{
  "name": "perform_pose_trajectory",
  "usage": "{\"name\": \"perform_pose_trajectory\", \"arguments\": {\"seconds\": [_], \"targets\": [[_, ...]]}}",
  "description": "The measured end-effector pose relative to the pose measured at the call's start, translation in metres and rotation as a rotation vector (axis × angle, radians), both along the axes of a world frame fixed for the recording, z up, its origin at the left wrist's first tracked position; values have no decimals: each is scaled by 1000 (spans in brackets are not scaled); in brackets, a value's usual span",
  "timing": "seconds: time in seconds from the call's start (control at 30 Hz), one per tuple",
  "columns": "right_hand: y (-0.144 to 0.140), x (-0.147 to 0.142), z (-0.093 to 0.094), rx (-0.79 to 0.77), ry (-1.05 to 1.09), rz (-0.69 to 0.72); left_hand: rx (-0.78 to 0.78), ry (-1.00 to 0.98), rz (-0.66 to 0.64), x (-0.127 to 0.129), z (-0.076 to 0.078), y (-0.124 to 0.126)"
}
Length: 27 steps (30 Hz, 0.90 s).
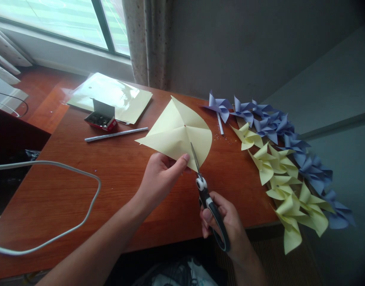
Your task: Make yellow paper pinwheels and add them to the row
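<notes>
My left hand (167, 171) pinches the near edge of a yellow paper sheet (176, 137), thumb on top and the other fingers underneath. Creases run across the sheet and meet at a small dark mark near its middle. My right hand (221, 218) is wrapped round the black and white handles of a pair of scissors (204, 188). Their blades reach in at the sheet's near corner, with one blade lying over the paper and pointing towards the middle mark. The other blade is mostly hidden.
Several yellow pinwheels (282, 161) and blue pinwheels (267, 119) line the table's right side. A white paper stick (115, 134), a small red box (102, 119) of dark pieces and a plastic packet of paper (111, 95) lie left. A white cable (93, 198) loops over the left side.
</notes>
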State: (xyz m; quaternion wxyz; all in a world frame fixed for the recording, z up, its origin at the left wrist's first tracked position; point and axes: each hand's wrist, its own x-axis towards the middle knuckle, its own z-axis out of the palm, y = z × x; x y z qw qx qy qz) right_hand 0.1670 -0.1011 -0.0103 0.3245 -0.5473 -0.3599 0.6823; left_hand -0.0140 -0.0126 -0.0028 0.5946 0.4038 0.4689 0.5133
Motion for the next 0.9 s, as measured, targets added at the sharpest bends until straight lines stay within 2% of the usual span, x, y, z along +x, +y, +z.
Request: {"name": "perform_pose_trajectory", "arguments": {"seconds": [0.4, 0.63, 0.9], "targets": [[-1, 0, -2, -2, -53, -7, 16, 24, 32, -2, 0, 0], [-4, 1, -2, 6, -132, 39, 27, -60, 95, -5, -6, 2], [-4, 0, -3, 25, 41, 48, 61, -68, 73, -1, -6, 0]]}}
